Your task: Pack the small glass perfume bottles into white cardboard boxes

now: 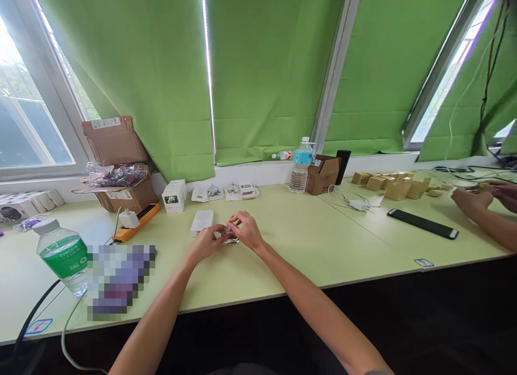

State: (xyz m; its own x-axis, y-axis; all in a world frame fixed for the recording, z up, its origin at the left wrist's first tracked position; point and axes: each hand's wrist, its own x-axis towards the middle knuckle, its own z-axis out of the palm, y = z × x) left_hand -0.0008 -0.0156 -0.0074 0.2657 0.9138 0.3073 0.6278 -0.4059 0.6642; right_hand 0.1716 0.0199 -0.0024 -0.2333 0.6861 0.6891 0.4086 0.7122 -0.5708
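My left hand (207, 242) and my right hand (247, 229) meet over the pale green table (307, 240), both gripping a small clear packet with dark reddish contents (228, 235). The fingers cover most of the packet. A flat white box (202, 222) lies just behind my left hand. Further back stand a white box (174, 196) and several small clear packets (230, 191) near the wall.
A green-labelled water bottle (64, 255) and cables sit at the front left, with an orange power strip (135, 222) and open cardboard boxes (119, 173) behind. A blue-labelled bottle (301, 166), a brown box (323, 174) and a black bar (422, 223) lie to the right. Another person's hands (484, 194) work among tan boxes (398, 184).
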